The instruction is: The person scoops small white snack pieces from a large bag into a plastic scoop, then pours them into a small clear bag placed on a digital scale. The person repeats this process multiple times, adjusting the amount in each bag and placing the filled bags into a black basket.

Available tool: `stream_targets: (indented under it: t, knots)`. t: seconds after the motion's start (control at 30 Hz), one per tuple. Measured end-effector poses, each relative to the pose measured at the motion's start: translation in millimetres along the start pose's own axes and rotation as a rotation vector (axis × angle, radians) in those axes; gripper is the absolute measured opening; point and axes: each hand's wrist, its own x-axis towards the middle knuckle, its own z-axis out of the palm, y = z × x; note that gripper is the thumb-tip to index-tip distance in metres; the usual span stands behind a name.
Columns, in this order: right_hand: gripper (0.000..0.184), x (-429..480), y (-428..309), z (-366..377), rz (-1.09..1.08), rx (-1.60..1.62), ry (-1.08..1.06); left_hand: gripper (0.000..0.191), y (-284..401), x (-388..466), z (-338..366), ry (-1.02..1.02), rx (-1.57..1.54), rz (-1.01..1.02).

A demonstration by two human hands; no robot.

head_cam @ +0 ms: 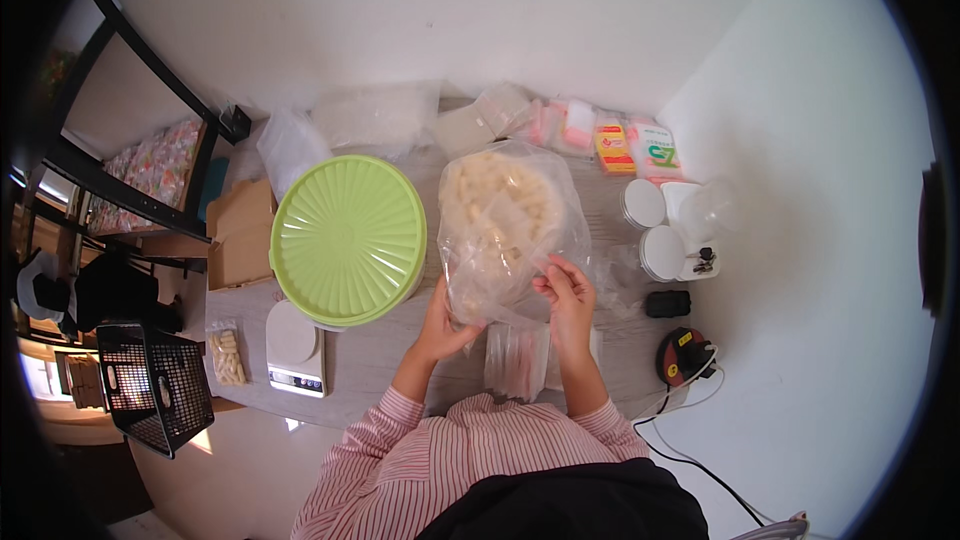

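Observation:
A large clear plastic bag (487,277) stands in front of me, full of pale, short stick-like pieces (502,187). My left hand (441,330) grips its lower left side, with the thumb stretched along the near edge. On the other side, my right hand (568,292) pinches the plastic between thumb and fingertips. The folds hide part of the contents and some fingertips. Between my forearms lies a stack of small clear plastic bags (516,361). Just left of the big bag is a round tub with a ribbed green lid (349,240).
A digital kitchen scale (296,349) and a small packet of pale sticks (226,354) lie at left, near a cardboard box (241,236). Along the wall are packs of plastic bags (616,146). White-lidded jars (661,253) and a round power-socket unit with cords (684,356) stand at right.

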Motion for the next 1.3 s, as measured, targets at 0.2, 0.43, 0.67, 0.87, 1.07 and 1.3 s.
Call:
stream_targets:
  t: [0.2,0.43,0.67,0.87,1.07,1.3]
  knots:
    - [0.016,-18.8,-26.4,-9.0,-0.144,0.083,0.107,0.082,-3.6,-12.8,4.4,0.098,0.035,0.083]
    - [0.012,-53.6,-46.9,-51.9,-0.340,0.085,0.209,0.074,11.5,-35.3,16.6,0.023,0.102,0.127]
    - [0.012,-110.5,-60.8,-48.5,-0.468,-0.130,0.117,0.080,22.2,-55.5,28.7,0.068,0.236,0.247]
    - [0.020,-143.1,-83.7,-20.3,-1.068,-0.895,-0.383,0.079,35.0,-66.9,36.1,0.068,0.359,0.266]
    - [0.018,-156.3,-98.8,-18.6,-1.178,-0.916,-0.320,0.077,39.5,-73.1,36.1,0.090,0.290,0.258]
    - [0.019,-125.4,-96.5,-40.1,-1.133,-0.984,-0.048,0.072,29.1,-78.1,28.1,0.065,0.050,0.234]
